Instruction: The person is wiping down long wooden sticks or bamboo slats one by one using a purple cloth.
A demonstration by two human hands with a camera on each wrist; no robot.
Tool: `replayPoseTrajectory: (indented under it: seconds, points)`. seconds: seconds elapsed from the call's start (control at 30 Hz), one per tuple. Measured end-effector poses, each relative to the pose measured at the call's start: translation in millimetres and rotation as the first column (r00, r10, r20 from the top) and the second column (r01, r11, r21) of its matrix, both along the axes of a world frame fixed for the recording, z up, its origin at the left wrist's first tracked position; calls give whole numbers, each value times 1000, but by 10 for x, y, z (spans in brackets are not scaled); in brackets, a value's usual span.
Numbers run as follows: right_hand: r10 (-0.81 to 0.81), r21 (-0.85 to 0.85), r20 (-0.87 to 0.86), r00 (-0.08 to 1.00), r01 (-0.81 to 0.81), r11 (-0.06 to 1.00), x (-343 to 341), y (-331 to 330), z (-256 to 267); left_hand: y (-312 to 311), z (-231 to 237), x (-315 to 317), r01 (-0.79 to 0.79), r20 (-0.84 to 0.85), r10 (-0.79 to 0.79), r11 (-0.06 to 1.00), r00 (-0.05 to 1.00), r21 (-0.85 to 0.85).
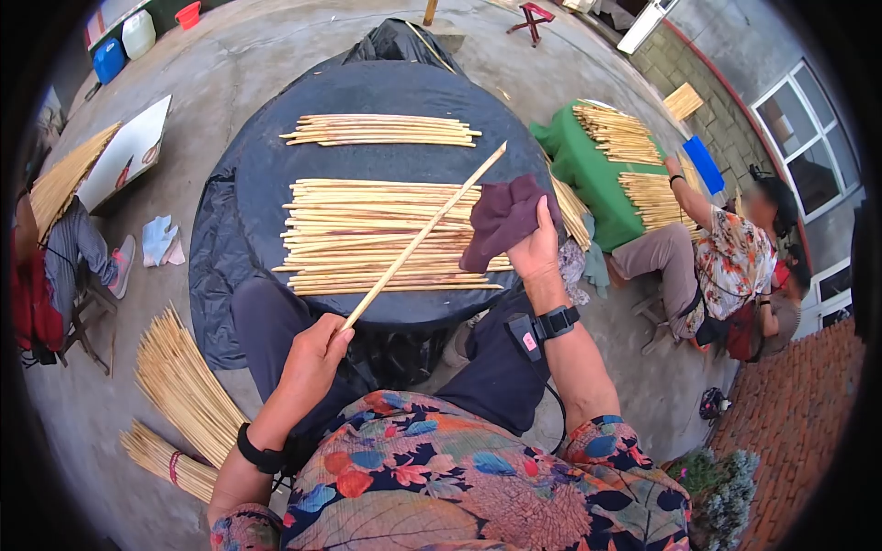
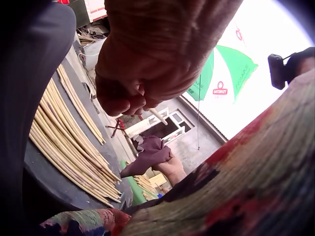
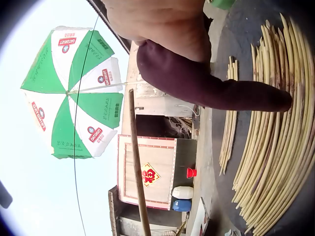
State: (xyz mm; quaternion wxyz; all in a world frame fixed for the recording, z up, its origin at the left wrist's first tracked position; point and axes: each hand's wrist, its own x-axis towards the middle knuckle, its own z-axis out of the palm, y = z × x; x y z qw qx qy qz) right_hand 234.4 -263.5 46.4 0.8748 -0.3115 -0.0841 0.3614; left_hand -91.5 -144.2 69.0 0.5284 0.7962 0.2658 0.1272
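Note:
In the head view my left hand (image 1: 312, 360) grips the lower end of a pale stick (image 1: 418, 246), which slants up to the right over the round table. My right hand (image 1: 536, 243) holds a dark maroon cloth (image 1: 503, 220), thumb on top, right of the stick; the stick's upper end stands free of the cloth. Curled fingers of the left hand (image 2: 142, 73) show in the left wrist view. In the right wrist view the cloth (image 3: 197, 81) hangs from the right hand (image 3: 162, 24), with the stick (image 3: 138, 162) apart from it.
A wide row of sticks (image 1: 367, 230) and a smaller one (image 1: 386, 129) lie on the dark-covered table (image 1: 266, 101). Bundles (image 1: 188, 386) lie on the floor at left. At right a seated person (image 1: 726, 248) reaches to sticks on a green-covered table (image 1: 570, 151).

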Motion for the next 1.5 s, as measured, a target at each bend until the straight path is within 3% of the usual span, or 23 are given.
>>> replayPoseTrajectory:
  seconds: [0.03, 0.1, 0.2, 0.27, 0.33, 0.4, 0.47, 0.53, 0.73, 0.9, 1.07, 1.13, 1.27, 1.33, 1.37, 1.4, 1.47, 1.5]
  points:
    - [-1, -2, -1, 1000, 1, 1000, -143, 31, 63, -3, -15, 75, 9, 27, -10, 1000, 1000, 15]
    - [187, 68, 51, 981, -190, 979, -404, 91, 169, 3, -72, 221, 23, 50, -24, 999, 998, 22]
    - [186, 36, 4, 982, -186, 982, -651, 99, 68, -48, -122, 425, 34, 115, -46, 994, 992, 108]
    - [183, -36, 84, 980, -180, 983, -849, 141, 35, -68, -231, 570, 55, 93, -73, 982, 993, 183]
    - [185, -108, 80, 980, -176, 978, -1103, 191, -40, -130, -268, 710, 35, 62, -67, 906, 996, 422]
    - [146, -234, 65, 987, -127, 964, -1326, 253, -195, -166, -214, 829, 76, 40, -105, 891, 994, 447]
    - [50, -237, 6, 999, -47, 970, -1391, 263, -279, -233, -350, 869, 149, -102, -114, 868, 988, 474]
    - [-5, -239, 9, 1000, 8, 971, -1364, 310, -296, -253, -342, 849, 151, -87, -125, 866, 988, 477]
    - [-142, -216, 1, 990, 139, 966, -750, 451, -373, -130, -289, 668, 215, -61, -207, 931, 977, 295]
    - [-278, -249, -15, 960, 266, 931, -124, 354, -522, -51, -102, 325, 306, -189, -273, 937, 943, 170]
    - [-278, -251, -61, 959, 255, 934, 176, 268, -646, -3, -62, 85, 289, -146, -258, 921, 955, 261]
    - [-439, -281, -139, 888, 390, 877, 383, 179, -653, 55, -35, -30, 281, -133, -253, 918, 958, 280]
    - [-430, -211, -120, 895, 400, 892, 501, -138, -460, 159, -47, -229, 110, -80, -99, 984, 992, 143]
    - [-202, -87, -43, 978, 198, 976, 373, -171, -428, 139, -74, -127, 18, -83, -34, 981, 996, -191]
    - [-190, -120, -57, 980, 183, 976, 297, -140, -430, 111, -58, -36, -18, -92, -16, 933, 996, -360]
    - [-139, -97, -54, 989, 133, 986, 198, -118, -383, 95, -90, 37, -17, -88, -16, 932, 996, -363]
    - [-7, -27, -55, 998, 6, 1000, 4, -88, -256, 85, -211, 183, 52, 8, -51, 976, 999, -210]
    - [-14, -30, -55, 998, 12, 999, -85, -74, -203, 81, -203, 255, 52, 1, -53, 984, 999, -172]
